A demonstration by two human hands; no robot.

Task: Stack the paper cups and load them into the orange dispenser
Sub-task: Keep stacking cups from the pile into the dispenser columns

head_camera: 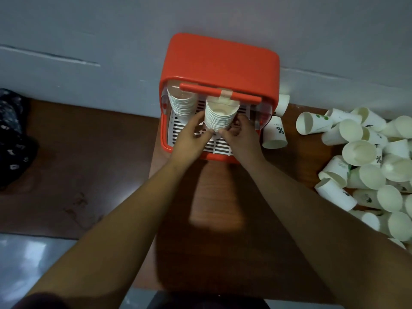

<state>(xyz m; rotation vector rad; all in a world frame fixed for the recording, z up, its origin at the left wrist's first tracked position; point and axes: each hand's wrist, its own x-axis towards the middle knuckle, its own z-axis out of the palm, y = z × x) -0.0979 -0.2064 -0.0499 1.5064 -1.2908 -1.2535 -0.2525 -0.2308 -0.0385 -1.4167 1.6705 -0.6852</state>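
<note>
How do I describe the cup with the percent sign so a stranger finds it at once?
Find the orange dispenser against the wall. Right of its front corner one paper cup stands mouth down on the table. Unlike the heaped cups farther right, it stands apart, its percent sign plain.
</note>
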